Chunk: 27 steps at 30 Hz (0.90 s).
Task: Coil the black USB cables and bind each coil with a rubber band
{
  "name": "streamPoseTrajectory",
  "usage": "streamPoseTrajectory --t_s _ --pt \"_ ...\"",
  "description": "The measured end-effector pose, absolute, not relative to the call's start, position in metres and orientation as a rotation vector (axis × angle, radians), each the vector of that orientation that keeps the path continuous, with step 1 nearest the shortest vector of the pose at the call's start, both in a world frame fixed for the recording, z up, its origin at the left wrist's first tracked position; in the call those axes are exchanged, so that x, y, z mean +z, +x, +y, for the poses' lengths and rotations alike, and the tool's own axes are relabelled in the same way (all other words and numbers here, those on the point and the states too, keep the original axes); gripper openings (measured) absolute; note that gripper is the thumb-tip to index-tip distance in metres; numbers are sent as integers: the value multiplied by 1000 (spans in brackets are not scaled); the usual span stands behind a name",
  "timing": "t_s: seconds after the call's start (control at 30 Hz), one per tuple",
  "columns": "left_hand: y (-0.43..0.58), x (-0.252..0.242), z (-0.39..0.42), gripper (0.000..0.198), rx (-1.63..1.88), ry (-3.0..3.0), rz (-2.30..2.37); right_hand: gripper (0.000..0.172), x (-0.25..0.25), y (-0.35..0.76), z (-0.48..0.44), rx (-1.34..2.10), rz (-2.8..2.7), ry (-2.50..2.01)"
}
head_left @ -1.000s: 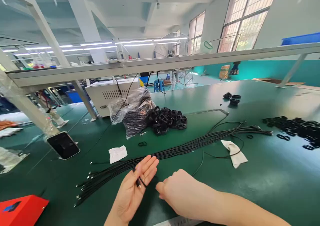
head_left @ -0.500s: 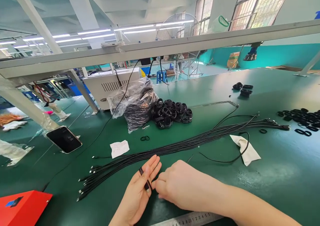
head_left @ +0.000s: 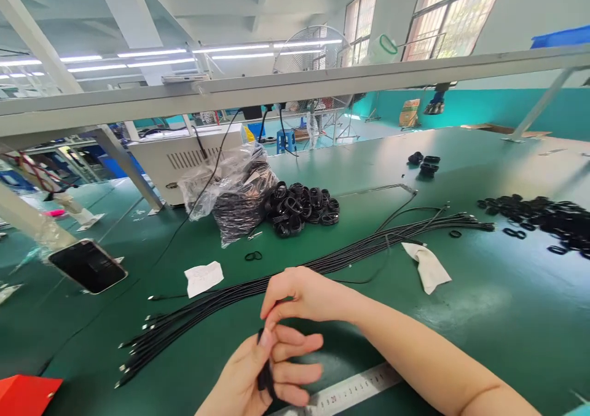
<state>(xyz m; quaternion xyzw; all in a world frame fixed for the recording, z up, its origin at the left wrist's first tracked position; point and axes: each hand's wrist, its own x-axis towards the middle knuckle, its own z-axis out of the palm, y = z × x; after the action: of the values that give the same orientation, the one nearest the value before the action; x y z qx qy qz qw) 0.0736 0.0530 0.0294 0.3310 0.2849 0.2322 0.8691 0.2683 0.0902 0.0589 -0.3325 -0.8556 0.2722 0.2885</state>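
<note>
Low in the head view, my left hand (head_left: 249, 376) holds a small loop of black cable (head_left: 265, 373) between thumb and palm, its other fingers spread. My right hand (head_left: 304, 296) is just above it, thumb and index finger pinched together at the top of the loop, on the black cable. The pinched part is mostly hidden by the fingers. Behind the hands, a bundle of long black cables (head_left: 322, 259) with metal plugs at both ends stretches across the green table (head_left: 479, 317). A steel ruler (head_left: 354, 392) lies below my right forearm.
A pile of coiled black cables (head_left: 299, 210) sits by a clear plastic bag (head_left: 239, 210). Several black rings (head_left: 544, 219) are heaped at right. Also there are a white cloth (head_left: 428, 268), a paper slip (head_left: 204, 279), a phone (head_left: 87, 265) and a red box (head_left: 27, 394).
My right hand has moved up and left, from beside the left hand to above it. The loose cable end has been drawn toward the hands. The view has shifted right.
</note>
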Motion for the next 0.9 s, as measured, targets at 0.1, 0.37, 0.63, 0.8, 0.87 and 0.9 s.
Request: streamPoseTrajectory --t_s 0.1,0.37,0.63,0.8,0.87,0.9 --pt "71 22 57 27 506 703 675 15 62 271 93 756 -2306 -922" --pt "75 21 51 22 388 891 490 11 73 287 85 768 -2256 -1039" --pt "76 26 47 24 399 918 465 9 82 290 78 677 -2249 -1057" --pt "75 26 47 25 386 890 439 10 81 291 78 683 -2262 -1044" --pt "74 27 47 28 392 869 424 9 80 290 79 676 -2256 -1041" --pt "74 27 47 30 394 855 414 9 80 288 79 673 -2252 -1039"
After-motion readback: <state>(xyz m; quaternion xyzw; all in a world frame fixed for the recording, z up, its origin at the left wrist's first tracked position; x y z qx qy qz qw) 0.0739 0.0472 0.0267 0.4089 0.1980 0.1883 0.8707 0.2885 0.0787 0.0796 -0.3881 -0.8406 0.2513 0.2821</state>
